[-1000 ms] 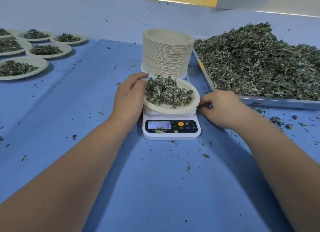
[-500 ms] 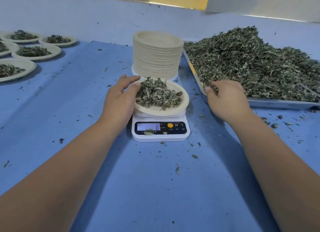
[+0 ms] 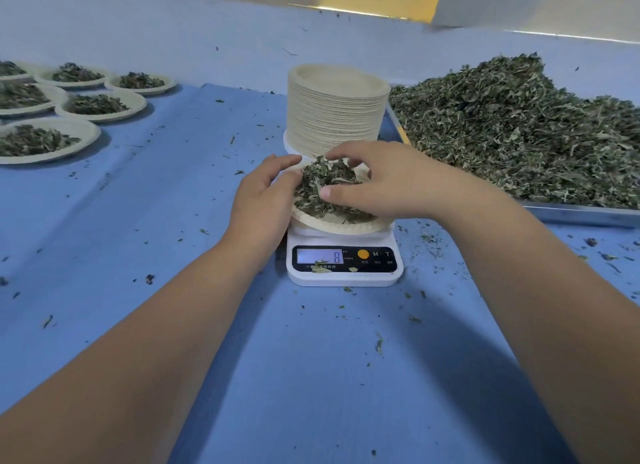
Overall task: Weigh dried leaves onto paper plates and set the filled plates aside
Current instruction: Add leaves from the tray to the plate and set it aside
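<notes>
A paper plate [image 3: 346, 226] heaped with dried leaves [image 3: 322, 183] sits on a small white scale [image 3: 346, 278] whose display reads 8. My left hand [image 3: 263, 203] rests against the plate's left rim, thumb above the edge and fingers fairly straight. My right hand [image 3: 391, 183] hovers over the plate with its fingers spread and loosely curved. Its thumb touches the leaf heap, and it covers the plate's right side. Whether a few leaves sit under its fingers is hidden.
A tall stack of empty paper plates [image 3: 337, 110] stands right behind the scale. A metal tray [image 3: 581, 214] piled with dried leaves [image 3: 519, 127] fills the right. Several filled plates [image 3: 100, 105] lie at the far left. Leaf crumbs dot the blue cloth [image 3: 173, 221].
My right hand went from beside the scale to the tray's edge, then back over the plate. The left hand stayed at the plate's left rim. The display still reads 8.
</notes>
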